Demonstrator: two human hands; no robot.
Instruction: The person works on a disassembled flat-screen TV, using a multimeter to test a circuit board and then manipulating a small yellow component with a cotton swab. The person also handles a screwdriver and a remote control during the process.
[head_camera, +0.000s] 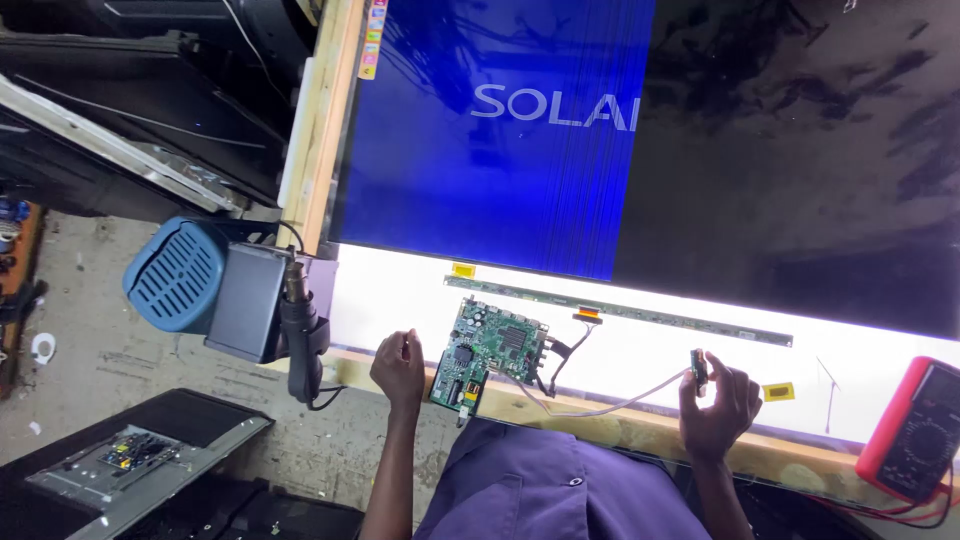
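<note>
My right hand (718, 400) pinches a small board (698, 369) on a cable over the lit panel (640, 355). My left hand (399, 367), loosely curled and holding nothing, hovers beside the green circuit board (487, 351).

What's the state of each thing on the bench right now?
Screen panel: lit blue on left part with vertical lines, right part dark.
Backlight: glowing white.
Green circuit board: lying at bench edge, cables plugged in.
Right hand: holding a small board upright.
Left hand: empty, beside the circuit board.
Red multimeter: lying flat; display unreadable.
</note>
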